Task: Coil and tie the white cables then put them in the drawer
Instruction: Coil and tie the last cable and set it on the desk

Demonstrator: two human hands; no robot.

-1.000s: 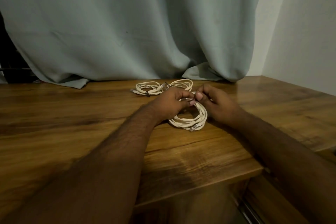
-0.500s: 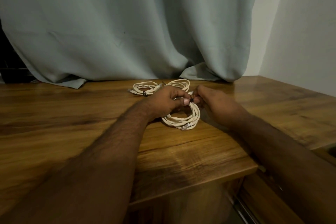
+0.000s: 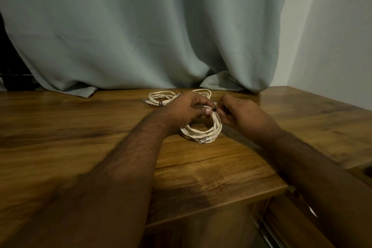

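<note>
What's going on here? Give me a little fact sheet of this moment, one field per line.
Setting: wooden table before a grey curtain
Left hand: grips the top of the coiled white cable
Right hand: pinches a small dark tie at the same spot
Coil in hand: lower loops rest on the table, connectors at the bottom
Other cables: tied coil behind the left hand, bound with a dark tie; another coil partly hidden
Stage: tying, it seems
Drawer: not clearly seen
</note>
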